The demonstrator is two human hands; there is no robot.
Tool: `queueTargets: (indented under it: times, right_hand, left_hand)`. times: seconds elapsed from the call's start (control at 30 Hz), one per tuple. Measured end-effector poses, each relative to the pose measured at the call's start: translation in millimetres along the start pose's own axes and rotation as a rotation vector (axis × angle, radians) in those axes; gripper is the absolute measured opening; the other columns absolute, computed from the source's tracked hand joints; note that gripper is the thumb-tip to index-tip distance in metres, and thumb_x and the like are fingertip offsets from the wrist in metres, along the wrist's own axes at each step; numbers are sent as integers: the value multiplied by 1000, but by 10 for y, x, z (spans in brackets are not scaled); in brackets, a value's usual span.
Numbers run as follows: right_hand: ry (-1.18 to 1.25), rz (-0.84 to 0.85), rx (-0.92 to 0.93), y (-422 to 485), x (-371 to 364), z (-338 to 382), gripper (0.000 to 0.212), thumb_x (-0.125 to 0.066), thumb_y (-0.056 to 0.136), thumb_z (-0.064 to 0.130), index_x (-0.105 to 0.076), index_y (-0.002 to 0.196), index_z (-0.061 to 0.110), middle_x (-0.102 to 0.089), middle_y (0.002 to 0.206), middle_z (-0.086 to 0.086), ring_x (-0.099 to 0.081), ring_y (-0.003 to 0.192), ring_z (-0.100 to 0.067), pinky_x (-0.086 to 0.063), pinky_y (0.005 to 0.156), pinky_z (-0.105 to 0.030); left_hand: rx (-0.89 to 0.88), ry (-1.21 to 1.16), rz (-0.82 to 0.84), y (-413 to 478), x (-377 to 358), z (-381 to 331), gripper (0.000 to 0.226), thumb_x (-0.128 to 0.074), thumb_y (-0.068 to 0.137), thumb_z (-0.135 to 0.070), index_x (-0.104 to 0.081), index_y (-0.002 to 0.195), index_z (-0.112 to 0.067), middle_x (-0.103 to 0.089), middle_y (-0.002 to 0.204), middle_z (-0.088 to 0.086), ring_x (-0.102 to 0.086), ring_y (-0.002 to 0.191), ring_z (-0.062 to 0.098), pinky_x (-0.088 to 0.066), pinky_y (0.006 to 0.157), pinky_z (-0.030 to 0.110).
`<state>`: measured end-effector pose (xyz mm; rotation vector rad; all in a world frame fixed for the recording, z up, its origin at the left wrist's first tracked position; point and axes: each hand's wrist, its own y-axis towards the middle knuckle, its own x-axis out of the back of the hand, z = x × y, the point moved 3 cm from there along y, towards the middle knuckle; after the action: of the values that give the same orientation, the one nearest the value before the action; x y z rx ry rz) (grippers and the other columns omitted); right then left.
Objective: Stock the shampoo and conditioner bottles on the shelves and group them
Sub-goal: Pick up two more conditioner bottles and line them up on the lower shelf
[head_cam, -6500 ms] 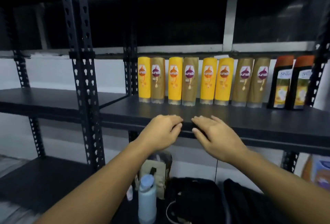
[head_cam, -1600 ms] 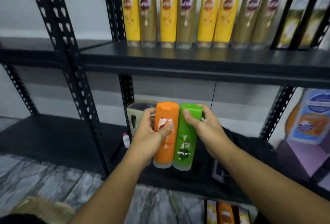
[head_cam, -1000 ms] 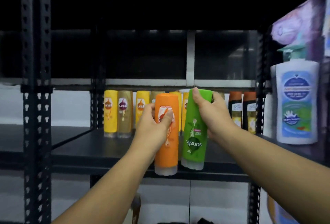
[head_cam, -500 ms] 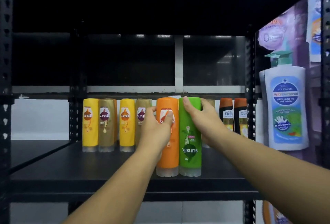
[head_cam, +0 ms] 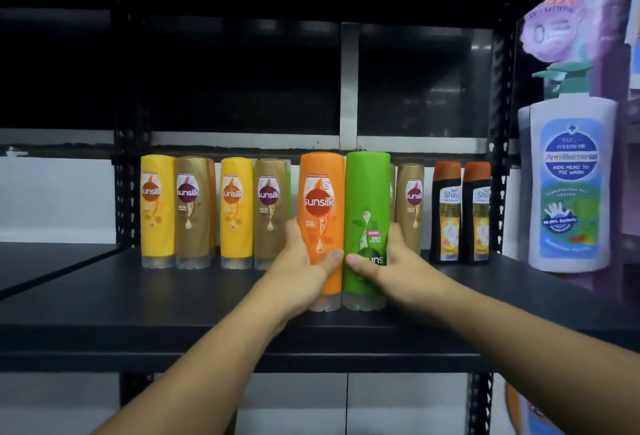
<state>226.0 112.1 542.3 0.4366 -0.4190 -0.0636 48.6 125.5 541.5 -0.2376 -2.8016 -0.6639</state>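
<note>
Black metal shelf [head_cam: 138, 313] spanning the middle of the frame, with a back row of yellow and brown bottles [head_cam: 194, 209] at centre left, 2 dark orange-capped bottles [head_cam: 446, 216] at centre right and 1 white pump bottle [head_cam: 571, 185] at far right. At frame centre the orange bottle [head_cam: 320, 199] and green bottle [head_cam: 367, 199] stand upright, cap down, long axes vertical, sides touching, near the shelf's front edge and in front of the back row. The left hand [head_cam: 298, 275] wraps the lower body of the orange bottle, the right hand [head_cam: 391, 268] that of the green bottle, thumbs to the front; each hand is equally near its own bottle. Any push to seat the pair would probably run away from the viewer, toward the row. Hidden: the row bottles directly behind the pair, so the room there cannot be judged, and the lower green label under the right hand.
</note>
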Motion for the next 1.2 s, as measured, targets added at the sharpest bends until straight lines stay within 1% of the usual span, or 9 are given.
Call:
queueTargets:
  times: [0.07, 0.2, 0.37, 0.5, 0.67, 0.83, 0.97, 1.07, 1.2]
  right_hand:
    - [-37, -30, -14, 81, -22, -39, 64, -76, 88, 38, -28, 130, 40, -59, 132, 11, -60, 121, -16, -47, 109, -46]
    - [-135, -94, -25, 303, -56, -71, 58, -76, 90, 32, -32, 128, 31, -61, 127, 7, -60, 117, -16, -48, 108, -41]
    - [-255, -182, -34, 650, -90, -217, 64, -80, 85, 33, -38, 132, 22, -60, 128, 3, -59, 117, -18, -47, 105, -38]
    - [-314, -260, -37, 866, -136, -310, 57, -80, 86, 33, -43, 127, 18, -59, 117, 3, -57, 107, -17, -44, 93, -28]
    - [-345, -288, -22, 1037, -160, -435, 53, -79, 86, 33, -46, 125, 17, -61, 116, 2, -58, 109, -19, -42, 91, -28]
    - [-363, -290, 29, 1072, -163, -497, 57, -79, 87, 32, -47, 132, 19, -62, 114, 7, -58, 103, -14, -42, 87, -25]
    - [-388, -296, 41, 1058, -174, -514, 60, -81, 85, 28, -46, 133, 20, -63, 112, 8, -58, 98, -12, -40, 84, -22]
    - [-408, -265, -6, 1041, -175, -546, 63, -81, 84, 27, -43, 134, 21, -63, 113, 7, -59, 103, -14, -40, 85, -22]
    - [-447, -242, -51, 1036, -175, -573, 62, -83, 78, 27, -46, 128, 22, -62, 121, 3, -60, 113, -19, -44, 91, -27]
  left_hand:
    - [9, 86, 12, 63, 15, 15, 62, -67, 98, -34, -20, 138, -37, -55, 129, -12, -56, 118, 15, -45, 109, 42]
    - [45, 229, 19, 305, 62, 35, 64, -64, 100, -32, -16, 142, -23, -48, 125, -6, -49, 110, 16, -40, 94, 33]
    - [101, 384, 30, 677, 59, 123, 69, -69, 97, -38, -19, 141, -18, -49, 131, -1, -52, 112, 22, -45, 96, 36]
    - [127, 460, -2, 919, 47, 196, 71, -69, 96, -39, -22, 142, -11, -49, 137, 6, -52, 127, 28, -38, 91, 30]
    - [118, 465, -84, 1105, 8, 348, 62, -72, 95, -37, -28, 132, -13, -53, 139, 11, -56, 123, 32, -42, 88, 35]
    - [104, 478, -86, 1172, -10, 405, 66, -72, 95, -31, -24, 138, -15, -53, 140, 11, -56, 124, 32, -43, 93, 37]
    - [96, 519, -95, 1186, -12, 413, 70, -73, 94, -28, -23, 141, -14, -54, 140, 12, -57, 123, 33, -44, 91, 36]
    - [105, 534, -86, 1180, -9, 420, 70, -72, 94, -22, -22, 141, -13, -55, 137, 12, -58, 113, 31, -42, 83, 33]
    - [110, 585, -86, 1162, -7, 441, 72, -72, 94, -22, -22, 145, -13, -53, 140, 11, -57, 123, 33, -46, 90, 37]
